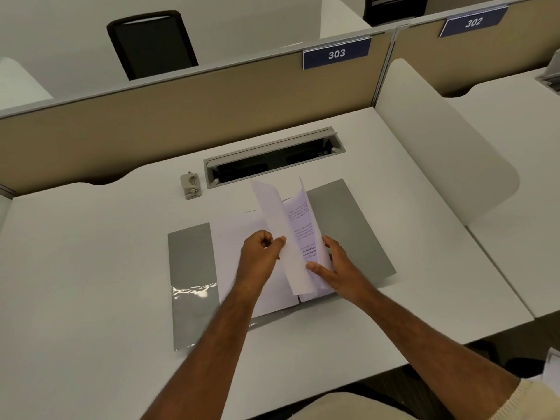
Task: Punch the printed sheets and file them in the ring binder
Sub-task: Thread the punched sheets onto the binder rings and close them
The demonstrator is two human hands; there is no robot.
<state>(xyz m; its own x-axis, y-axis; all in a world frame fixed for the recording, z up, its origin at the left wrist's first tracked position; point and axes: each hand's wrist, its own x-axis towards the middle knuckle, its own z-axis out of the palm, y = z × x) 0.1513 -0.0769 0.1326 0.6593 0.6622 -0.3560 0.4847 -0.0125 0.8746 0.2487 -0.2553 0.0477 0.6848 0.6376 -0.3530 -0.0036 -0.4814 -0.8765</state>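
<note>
A grey ring binder (191, 268) lies open on the white desk, both covers flat. White sheets (239, 237) lie on its left half. Over the spine a few printed sheets (291, 231) stand up, curved, with text on their right faces. My left hand (260, 253) pinches the left edge of the lifted sheets. My right hand (330, 265) grips them from the right, thumb on the printed face. A small beige hole punch (189, 186) sits on the desk beyond the binder, to the left. The binder's rings are hidden by paper.
A grey cable tray (272, 156) with its lid raised is set into the desk behind the binder. A beige partition (181, 113) labelled 303 runs along the back. A white side divider (439, 140) stands on the right. More paper (551, 368) shows at the lower right edge.
</note>
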